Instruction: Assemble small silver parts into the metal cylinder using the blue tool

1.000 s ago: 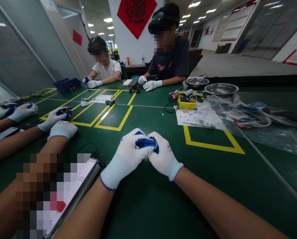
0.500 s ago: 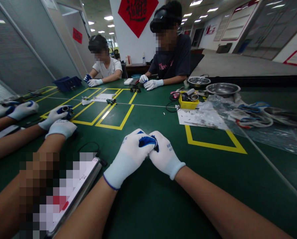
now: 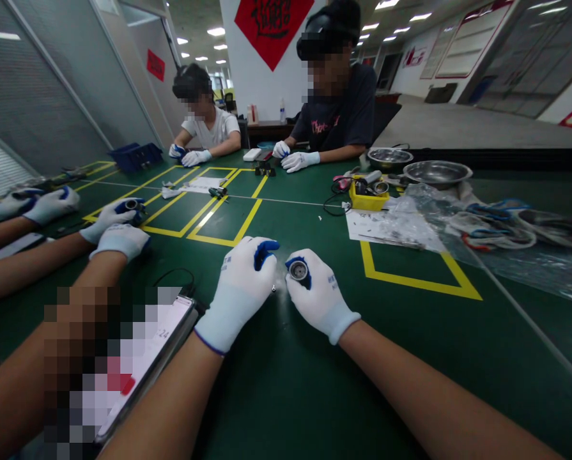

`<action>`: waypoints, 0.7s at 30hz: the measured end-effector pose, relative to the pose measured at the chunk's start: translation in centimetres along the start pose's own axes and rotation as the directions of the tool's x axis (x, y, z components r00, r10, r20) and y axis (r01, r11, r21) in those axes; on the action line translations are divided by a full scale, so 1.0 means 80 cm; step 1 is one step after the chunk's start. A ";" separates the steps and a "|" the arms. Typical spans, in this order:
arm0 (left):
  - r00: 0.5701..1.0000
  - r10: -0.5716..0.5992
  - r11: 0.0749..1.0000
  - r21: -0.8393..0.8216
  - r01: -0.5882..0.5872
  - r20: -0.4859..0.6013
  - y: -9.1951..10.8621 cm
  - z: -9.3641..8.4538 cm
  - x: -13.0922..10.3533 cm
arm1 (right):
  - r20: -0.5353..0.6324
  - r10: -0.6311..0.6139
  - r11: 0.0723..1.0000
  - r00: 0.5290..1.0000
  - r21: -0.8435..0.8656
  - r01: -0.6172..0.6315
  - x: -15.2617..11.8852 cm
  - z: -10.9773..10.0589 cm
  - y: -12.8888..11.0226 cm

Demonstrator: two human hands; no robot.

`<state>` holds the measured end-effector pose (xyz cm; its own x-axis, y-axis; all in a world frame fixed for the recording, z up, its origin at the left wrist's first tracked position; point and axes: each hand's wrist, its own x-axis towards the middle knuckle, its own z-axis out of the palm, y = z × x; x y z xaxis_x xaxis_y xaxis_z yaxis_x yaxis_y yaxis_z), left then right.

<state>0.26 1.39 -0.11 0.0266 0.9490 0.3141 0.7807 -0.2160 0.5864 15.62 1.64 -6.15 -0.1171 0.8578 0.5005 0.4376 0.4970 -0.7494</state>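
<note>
Both of my hands wear white gloves with blue-coated palms and are a short gap apart above the green table (image 3: 286, 383). My right hand (image 3: 317, 294) is closed around a round, dark metal cylinder (image 3: 298, 271). Its open, ring-shaped end faces me, and the rest is hidden in the glove. My left hand (image 3: 245, 281) is beside it, thumb and forefinger apart, with nothing visible between them. At the lower edge of its fingers is a tiny shiny piece (image 3: 273, 289), too small to name; whether the glove touches it, I cannot tell.
A phone (image 3: 146, 358) lies left of my forearm, beside a co-worker's gloved hands (image 3: 120, 243). Ahead right are a yellow bin (image 3: 369, 202) of parts, steel bowls (image 3: 438, 171) and plastic bags (image 3: 429, 211). Two people sit across the table; yellow tape (image 3: 424, 289) marks rectangles.
My hands were together and have moved apart. The cylinder's open end now shows in my right hand, and the tiny shiny piece has come into view.
</note>
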 end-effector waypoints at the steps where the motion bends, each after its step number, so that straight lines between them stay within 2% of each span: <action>1: 0.998 -0.049 0.994 0.100 0.043 0.051 -0.002 0.000 0.002 | 0.008 0.003 1.000 1.000 -0.001 -0.003 0.000 0.000 0.000; 4: 0.964 -0.193 0.922 0.369 0.115 0.181 -0.005 -0.001 0.006 | 0.009 0.025 1.000 1.000 -0.002 -0.025 0.001 0.000 -0.001; 8: 0.917 -0.290 0.846 0.521 0.112 0.275 0.000 -0.001 0.005 | -0.016 0.084 0.996 0.996 0.017 -0.084 0.003 0.001 -0.002; 13: 0.902 -0.255 0.830 0.557 0.020 0.347 0.005 0.001 0.001 | -0.021 0.175 0.981 0.984 0.090 -0.172 0.005 0.002 -0.002; 21: 0.914 -0.205 0.856 0.517 -0.007 0.351 -0.011 -0.004 0.002 | -0.047 0.282 0.952 0.958 0.136 -0.273 0.008 0.002 0.004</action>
<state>-0.57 1.66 -0.34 0.0835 0.9920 -0.0948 0.9909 -0.0725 0.1134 15.55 2.34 -6.14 0.0535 0.9559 0.2888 0.3271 0.2565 -0.9095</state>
